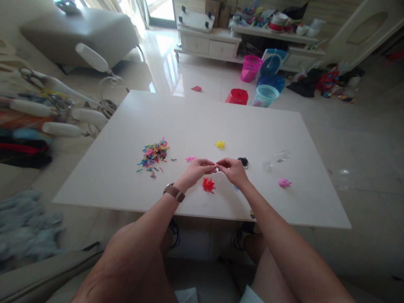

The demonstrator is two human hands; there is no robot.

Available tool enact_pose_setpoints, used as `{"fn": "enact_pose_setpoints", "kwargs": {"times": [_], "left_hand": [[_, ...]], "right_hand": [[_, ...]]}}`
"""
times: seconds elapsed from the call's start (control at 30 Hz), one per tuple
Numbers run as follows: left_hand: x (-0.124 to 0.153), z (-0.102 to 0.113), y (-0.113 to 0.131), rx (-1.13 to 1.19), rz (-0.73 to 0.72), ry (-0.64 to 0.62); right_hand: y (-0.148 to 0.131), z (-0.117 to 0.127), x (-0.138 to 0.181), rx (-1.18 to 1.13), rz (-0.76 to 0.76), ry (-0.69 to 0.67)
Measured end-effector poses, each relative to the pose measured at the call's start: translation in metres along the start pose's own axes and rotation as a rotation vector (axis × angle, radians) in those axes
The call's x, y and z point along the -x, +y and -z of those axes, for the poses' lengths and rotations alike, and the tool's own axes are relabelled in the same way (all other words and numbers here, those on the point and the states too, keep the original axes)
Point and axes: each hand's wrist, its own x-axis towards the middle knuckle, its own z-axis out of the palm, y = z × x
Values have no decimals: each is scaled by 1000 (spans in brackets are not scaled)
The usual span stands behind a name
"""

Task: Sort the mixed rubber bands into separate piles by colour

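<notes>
My left hand (198, 169) and my right hand (232, 169) meet fingertip to fingertip over the white table (202, 122), both pinched on something too small to name. A brown watch sits on my left wrist. Below the hands lies a small red pile of bands (208, 184). A mixed multicolour pile of bands (153, 155) lies to the left. Small sorted piles sit around: pink (190, 159), yellow (220, 144), black (243, 161).
A clear small container (280, 156) and a pink object (284, 183) lie at the table's right. On the floor beyond stand a red bin (237, 97), a pink basket (250, 68) and a light blue basket (265, 95). A drying rack (57, 109) stands left.
</notes>
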Motion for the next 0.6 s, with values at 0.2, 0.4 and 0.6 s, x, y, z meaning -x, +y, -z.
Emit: {"fn": "enact_pose_setpoints", "kwargs": {"times": [0.2,0.4,0.6], "left_hand": [[2,-1,1,-106,-48,-4],[0,-1,3,-196,-55,42],[0,9,4,-371,-135,100]], "right_hand": [[6,-2,0,-53,-35,12],[7,-3,-1,-72,-43,33],[8,3,-4,-52,-55,100]]}}
